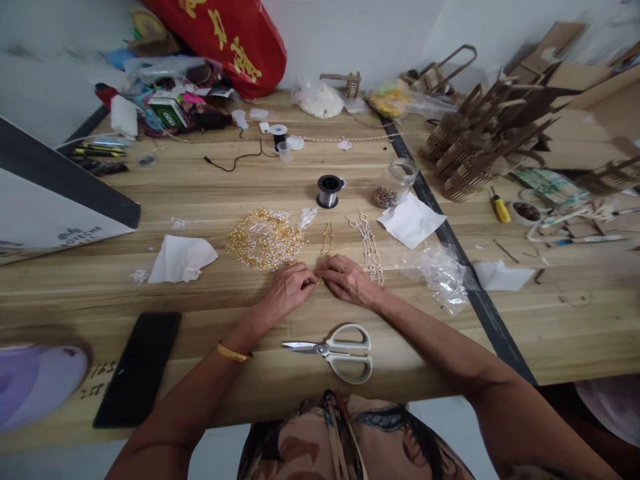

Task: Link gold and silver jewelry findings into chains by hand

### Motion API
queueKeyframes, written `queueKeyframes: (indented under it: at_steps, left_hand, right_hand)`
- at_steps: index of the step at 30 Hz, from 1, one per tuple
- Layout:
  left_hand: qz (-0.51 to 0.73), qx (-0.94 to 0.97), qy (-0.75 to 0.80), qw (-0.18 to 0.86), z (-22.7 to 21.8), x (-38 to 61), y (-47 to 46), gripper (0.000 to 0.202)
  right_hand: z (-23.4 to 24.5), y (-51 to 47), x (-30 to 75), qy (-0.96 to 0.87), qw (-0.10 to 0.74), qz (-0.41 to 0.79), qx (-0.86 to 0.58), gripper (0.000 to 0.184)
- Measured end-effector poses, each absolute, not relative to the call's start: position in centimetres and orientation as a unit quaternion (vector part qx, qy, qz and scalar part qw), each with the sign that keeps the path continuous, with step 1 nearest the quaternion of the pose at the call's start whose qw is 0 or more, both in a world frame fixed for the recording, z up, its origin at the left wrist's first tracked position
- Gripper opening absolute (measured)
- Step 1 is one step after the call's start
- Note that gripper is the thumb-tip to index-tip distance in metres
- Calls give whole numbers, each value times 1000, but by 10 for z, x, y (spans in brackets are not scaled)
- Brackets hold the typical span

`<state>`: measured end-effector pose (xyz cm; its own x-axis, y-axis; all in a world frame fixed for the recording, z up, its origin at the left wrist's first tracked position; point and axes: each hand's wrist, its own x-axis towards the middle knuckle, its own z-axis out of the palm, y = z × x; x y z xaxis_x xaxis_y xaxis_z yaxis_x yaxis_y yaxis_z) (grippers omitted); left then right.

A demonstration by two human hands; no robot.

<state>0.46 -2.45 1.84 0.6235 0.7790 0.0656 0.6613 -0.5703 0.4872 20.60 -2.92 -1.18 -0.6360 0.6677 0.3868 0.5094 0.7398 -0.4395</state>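
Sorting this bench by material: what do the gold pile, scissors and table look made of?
Gold pile: probably metal or plated plastic bits, shiny gold with silver glints. Scissors: bright steel blades, matte pale plastic handles. Table: pale wood or wood-look laminate, visible grain, satin finish.

Small gold bit (pixel 319 281) was pinched between left hand (pixel 286 291) and right hand (pixel 350 281), thin gold chain (pixel 327 238) lay straight just past it, gold pile (pixel 265 241) beside that

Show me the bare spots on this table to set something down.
Bare wood lies between the black cable and the gold bead pile, between the tissue and the phone, and right of the black strip near the front edge. Crowded: back edge and wooden pieces at right.
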Motion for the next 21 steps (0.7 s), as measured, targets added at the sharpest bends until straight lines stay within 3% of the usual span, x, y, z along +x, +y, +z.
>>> queueKeyframes:
  at_steps: [13,21]
  left_hand:
    - [73,878,434,189,28,9,-26,9]
    - [98,870,443,192,17,12,-30,9]
  right_hand:
    - [-12,-29,208,-892,275,130,-334,37]
    - [-4,-32,211,-912,257,79,-309,28]
